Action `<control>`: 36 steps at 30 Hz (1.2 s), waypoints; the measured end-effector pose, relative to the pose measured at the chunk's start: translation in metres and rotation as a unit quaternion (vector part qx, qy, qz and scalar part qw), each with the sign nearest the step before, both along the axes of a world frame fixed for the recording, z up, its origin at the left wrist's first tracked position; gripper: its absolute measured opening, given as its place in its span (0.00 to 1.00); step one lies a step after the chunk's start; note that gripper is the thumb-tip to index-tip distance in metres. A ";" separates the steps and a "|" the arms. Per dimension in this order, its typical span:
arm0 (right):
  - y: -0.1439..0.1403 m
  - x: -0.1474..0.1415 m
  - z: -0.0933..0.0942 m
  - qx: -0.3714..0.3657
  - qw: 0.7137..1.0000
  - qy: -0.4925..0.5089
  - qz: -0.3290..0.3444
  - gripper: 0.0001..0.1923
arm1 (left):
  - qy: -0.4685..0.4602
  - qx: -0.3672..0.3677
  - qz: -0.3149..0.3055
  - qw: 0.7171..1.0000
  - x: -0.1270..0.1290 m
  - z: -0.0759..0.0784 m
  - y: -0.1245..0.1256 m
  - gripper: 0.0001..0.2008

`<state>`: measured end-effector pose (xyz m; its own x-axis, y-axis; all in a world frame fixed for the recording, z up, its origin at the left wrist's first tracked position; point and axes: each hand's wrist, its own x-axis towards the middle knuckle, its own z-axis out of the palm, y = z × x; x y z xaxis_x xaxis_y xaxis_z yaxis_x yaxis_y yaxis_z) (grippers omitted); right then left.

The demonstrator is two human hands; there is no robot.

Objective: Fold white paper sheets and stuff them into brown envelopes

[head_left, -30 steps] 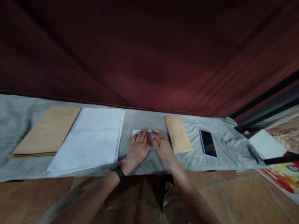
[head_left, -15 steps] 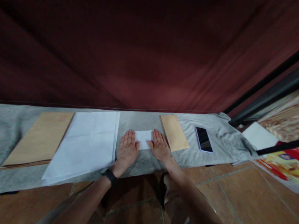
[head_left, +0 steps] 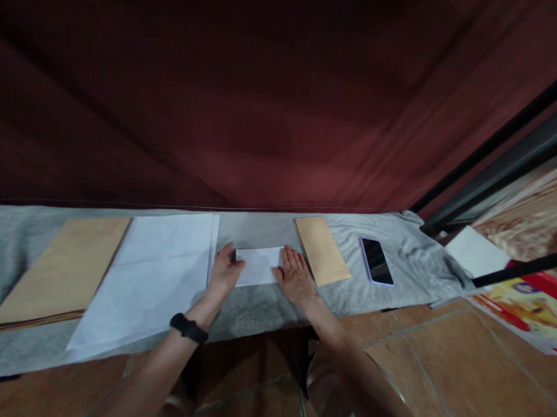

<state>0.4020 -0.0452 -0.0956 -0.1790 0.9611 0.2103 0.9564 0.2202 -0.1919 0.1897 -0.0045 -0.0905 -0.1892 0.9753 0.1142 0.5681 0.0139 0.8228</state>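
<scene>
Left hand [head_left: 223,271], right hand [head_left: 296,279] — both touch one white paper [head_left: 258,266].

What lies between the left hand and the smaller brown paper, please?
In the head view, the small white paper lies there, then the right hand, spread flat over its right end, with grey cloth beneath.

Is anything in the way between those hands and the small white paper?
Nothing visible: the right hand lies on the right end of the small white paper, the left hand at its left edge.
</scene>
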 end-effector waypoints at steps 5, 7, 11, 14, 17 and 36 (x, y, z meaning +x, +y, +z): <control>-0.003 0.004 0.017 -0.019 0.994 0.050 0.091 0.32 | -0.401 -0.125 0.059 0.905 0.007 0.030 -0.009 0.35; -0.006 0.004 0.029 -0.024 0.983 0.075 0.166 0.34 | -0.458 -0.113 0.056 0.880 0.007 0.043 -0.013 0.34; -0.009 -0.001 0.048 -0.030 0.961 0.156 0.226 0.28 | -0.515 -0.093 0.035 0.852 0.004 0.060 -0.013 0.28; -0.002 -0.006 0.057 -0.058 0.937 0.322 0.122 0.21 | -0.550 -0.115 0.037 0.827 0.002 0.065 -0.012 0.21; 0.006 -0.011 0.063 -0.096 0.844 0.527 -0.006 0.20 | -0.539 -0.134 0.030 0.831 0.003 0.065 -0.016 0.20; 0.015 -0.022 0.048 -0.173 0.698 0.690 -0.080 0.19 | -0.367 -0.146 -0.135 0.909 0.014 0.054 -0.043 0.17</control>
